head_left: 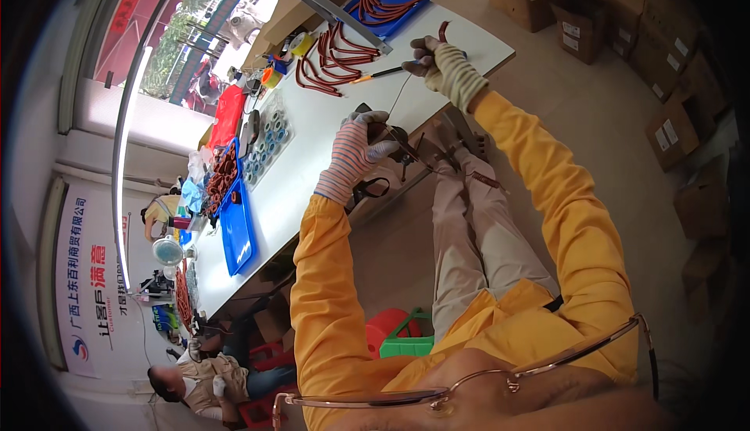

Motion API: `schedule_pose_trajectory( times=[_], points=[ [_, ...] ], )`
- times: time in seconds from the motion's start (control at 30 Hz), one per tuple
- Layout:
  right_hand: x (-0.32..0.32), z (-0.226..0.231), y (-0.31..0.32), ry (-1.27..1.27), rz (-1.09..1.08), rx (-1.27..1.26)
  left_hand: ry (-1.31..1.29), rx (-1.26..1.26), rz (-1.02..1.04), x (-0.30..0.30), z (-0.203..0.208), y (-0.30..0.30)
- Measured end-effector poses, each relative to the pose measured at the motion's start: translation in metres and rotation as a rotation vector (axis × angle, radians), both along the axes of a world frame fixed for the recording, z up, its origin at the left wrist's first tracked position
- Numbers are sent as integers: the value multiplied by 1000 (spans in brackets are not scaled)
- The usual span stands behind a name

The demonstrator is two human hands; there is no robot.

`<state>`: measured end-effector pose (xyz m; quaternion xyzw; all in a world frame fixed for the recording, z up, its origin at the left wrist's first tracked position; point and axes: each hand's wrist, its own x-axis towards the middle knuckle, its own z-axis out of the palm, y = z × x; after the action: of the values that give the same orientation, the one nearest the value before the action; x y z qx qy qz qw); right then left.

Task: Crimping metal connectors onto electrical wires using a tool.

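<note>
My left hand, in a striped knit glove, is at the near edge of the white table. Its fingers are closed round a dark object, mostly hidden and too unclear to name. From there a thin wire runs taut up to my right hand. That hand, also gloved, is held out over the table's right part with its fingers curled, pinching the wire's far end. A short dark-red tube shows just beyond those fingertips. Beside the right hand lies a slim black tool with an orange tip.
Dark-red tubes are spread on the white table; more fill a blue tray at the far end. Leftward are ring-shaped rolls and another blue tray. A seated person is at lower left. Cardboard boxes line the right.
</note>
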<state>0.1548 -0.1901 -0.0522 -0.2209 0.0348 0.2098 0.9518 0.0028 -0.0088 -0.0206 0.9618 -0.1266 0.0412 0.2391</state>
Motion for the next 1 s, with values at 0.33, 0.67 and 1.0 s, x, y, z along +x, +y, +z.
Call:
schedule_pose_trajectory(
  times=[0.33, 0.67, 1.0],
  points=[
    [29, -19, 53, 109, 74, -146, -189, 96, 491, -4, -6, -46],
    [20, -20, 28, 86, 56, -139, -68, -353, 318, -7, -13, -18],
    [-10, -30, 4, 117, 9, -23, 82, -351, 193, -3, -5, 13]
  ],
)
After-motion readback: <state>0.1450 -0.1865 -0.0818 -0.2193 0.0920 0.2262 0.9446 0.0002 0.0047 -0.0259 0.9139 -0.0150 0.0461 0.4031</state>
